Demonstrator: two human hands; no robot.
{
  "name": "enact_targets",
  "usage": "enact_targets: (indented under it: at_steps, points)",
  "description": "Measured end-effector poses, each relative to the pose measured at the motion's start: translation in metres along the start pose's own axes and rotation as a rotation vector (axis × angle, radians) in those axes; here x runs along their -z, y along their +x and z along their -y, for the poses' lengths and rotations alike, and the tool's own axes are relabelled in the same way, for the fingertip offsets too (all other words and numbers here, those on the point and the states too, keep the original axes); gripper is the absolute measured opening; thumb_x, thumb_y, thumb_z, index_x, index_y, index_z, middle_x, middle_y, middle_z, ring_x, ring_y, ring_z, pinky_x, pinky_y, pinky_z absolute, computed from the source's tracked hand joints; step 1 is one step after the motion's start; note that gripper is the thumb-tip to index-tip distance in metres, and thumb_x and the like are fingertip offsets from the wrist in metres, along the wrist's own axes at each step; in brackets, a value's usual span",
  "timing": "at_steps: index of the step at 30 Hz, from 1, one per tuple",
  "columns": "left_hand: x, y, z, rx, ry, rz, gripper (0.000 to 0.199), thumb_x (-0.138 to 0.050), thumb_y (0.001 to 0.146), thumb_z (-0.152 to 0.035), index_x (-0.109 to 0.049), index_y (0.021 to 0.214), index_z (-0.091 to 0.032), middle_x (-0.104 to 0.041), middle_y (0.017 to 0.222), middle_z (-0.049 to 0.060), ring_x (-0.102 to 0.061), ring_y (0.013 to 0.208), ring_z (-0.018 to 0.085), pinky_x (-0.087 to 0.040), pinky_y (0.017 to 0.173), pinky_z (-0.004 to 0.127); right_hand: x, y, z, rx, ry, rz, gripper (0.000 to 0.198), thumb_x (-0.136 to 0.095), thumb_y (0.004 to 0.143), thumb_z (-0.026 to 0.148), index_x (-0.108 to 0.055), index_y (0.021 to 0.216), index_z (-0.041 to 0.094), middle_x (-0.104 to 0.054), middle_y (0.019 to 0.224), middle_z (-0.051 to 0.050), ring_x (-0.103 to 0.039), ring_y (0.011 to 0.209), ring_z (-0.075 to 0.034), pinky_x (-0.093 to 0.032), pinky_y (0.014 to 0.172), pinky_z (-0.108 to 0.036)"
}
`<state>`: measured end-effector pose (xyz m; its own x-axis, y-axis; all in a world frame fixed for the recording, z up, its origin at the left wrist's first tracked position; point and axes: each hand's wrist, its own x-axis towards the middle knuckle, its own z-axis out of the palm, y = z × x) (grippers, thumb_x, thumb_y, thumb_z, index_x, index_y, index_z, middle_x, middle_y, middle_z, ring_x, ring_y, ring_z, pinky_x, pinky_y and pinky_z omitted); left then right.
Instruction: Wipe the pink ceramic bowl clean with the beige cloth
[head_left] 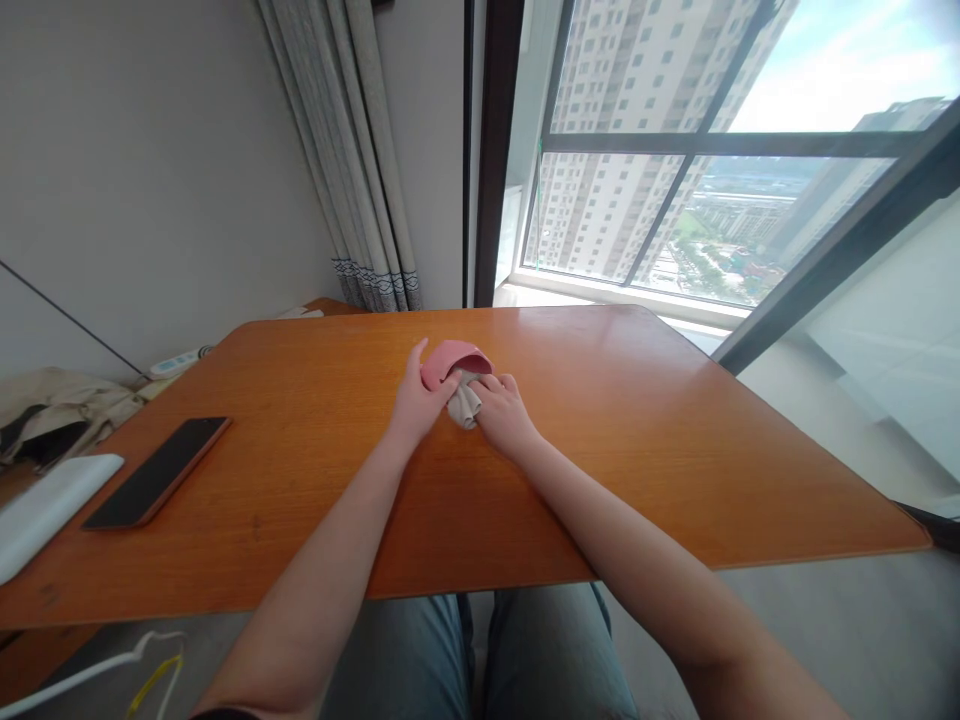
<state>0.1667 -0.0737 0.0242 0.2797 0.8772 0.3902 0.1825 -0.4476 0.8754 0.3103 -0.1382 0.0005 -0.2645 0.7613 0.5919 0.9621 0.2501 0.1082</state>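
A pink bowl (450, 356) is tipped on its side above the middle of the table, its opening facing toward me and to the right. My left hand (417, 402) grips its left side, thumb at the rim and fingers behind the wall. A light grey cloth (464, 403) hangs out of the opening. My right hand (504, 412) is closed on this cloth at the bowl's lower right, fingertips partly hidden by the cloth and rim. The bowl's inside is mostly out of sight.
The wooden table (637, 450) spans the view. On its left lie a dark phone-like slab (159, 474) and a white rounded object (52, 508). Beyond are a beige cloth bag (67, 405), a power strip (178, 362), a curtain (352, 150) and a large window (675, 145).
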Motion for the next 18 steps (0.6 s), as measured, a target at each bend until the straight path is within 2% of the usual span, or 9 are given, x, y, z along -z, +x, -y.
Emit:
enact_targets:
  at_steps: [2,4,6,8,12,15,18]
  points:
    - [-0.016,-0.008,0.004,0.053,-0.146,-0.046,0.073,-0.067,0.073,-0.040,-0.034,0.135,-0.021,-0.052,0.132,0.011,-0.052,0.120,0.024,-0.042,0.101,0.039,-0.001,0.000,0.000,-0.024,0.007,-0.010,0.017,-0.047,0.091,0.015,-0.064,0.092,0.017,-0.063,0.085,-0.007,-0.043,0.083,-0.020,-0.025,0.074,-0.036]
    - [-0.028,-0.013,0.008,0.105,-0.261,-0.044,0.060,-0.062,0.077,-0.042,-0.039,0.128,-0.020,-0.056,0.127,0.011,-0.056,0.115,0.023,-0.045,0.098,0.037,-0.002,0.001,-0.002,-0.011,0.023,-0.025,0.018,-0.046,0.092,0.016,-0.064,0.095,0.016,-0.064,0.086,-0.007,-0.043,0.082,-0.021,-0.025,0.073,-0.035]
    - [-0.031,-0.013,0.010,0.142,-0.271,-0.041,0.049,-0.060,0.079,-0.043,-0.044,0.119,-0.020,-0.060,0.120,0.010,-0.059,0.109,0.022,-0.047,0.094,0.037,-0.003,0.001,-0.005,0.031,0.044,-0.023,0.020,-0.045,0.092,0.016,-0.064,0.099,0.016,-0.064,0.087,-0.007,-0.043,0.082,-0.020,-0.025,0.073,-0.035]
    - [-0.023,-0.009,0.010,0.133,-0.184,-0.049,0.044,-0.061,0.077,-0.040,-0.048,0.113,-0.019,-0.062,0.115,0.010,-0.060,0.106,0.022,-0.047,0.093,0.037,-0.003,0.001,-0.007,0.059,0.058,-0.012,0.020,-0.045,0.092,0.016,-0.063,0.101,0.016,-0.063,0.088,-0.007,-0.044,0.081,-0.020,-0.026,0.074,-0.034]
    - [0.001,0.004,0.008,0.053,0.018,-0.023,0.036,-0.059,0.076,-0.035,-0.057,0.107,-0.017,-0.065,0.107,0.010,-0.061,0.102,0.025,-0.047,0.091,0.041,-0.002,0.003,-0.009,0.068,0.058,0.002,0.015,-0.048,0.092,0.017,-0.063,0.090,0.017,-0.061,0.087,-0.007,-0.045,0.088,-0.020,-0.026,0.078,-0.033]
    - [0.003,0.004,0.007,0.016,0.074,-0.026,0.050,-0.064,0.074,-0.040,-0.054,0.118,-0.018,-0.061,0.120,0.011,-0.056,0.113,0.028,-0.043,0.098,0.044,-0.001,0.003,-0.010,0.042,0.065,0.005,0.015,-0.048,0.092,0.018,-0.063,0.087,0.017,-0.062,0.084,-0.005,-0.045,0.086,-0.019,-0.026,0.077,-0.033]
    - [-0.016,-0.007,0.008,0.026,-0.069,-0.095,0.073,-0.067,0.073,-0.041,-0.036,0.136,-0.021,-0.048,0.138,0.013,-0.048,0.125,0.026,-0.039,0.104,0.041,-0.002,0.003,-0.011,0.029,0.068,0.008,0.018,-0.046,0.092,0.015,-0.064,0.089,0.017,-0.063,0.082,-0.006,-0.045,0.081,-0.019,-0.025,0.073,-0.033]
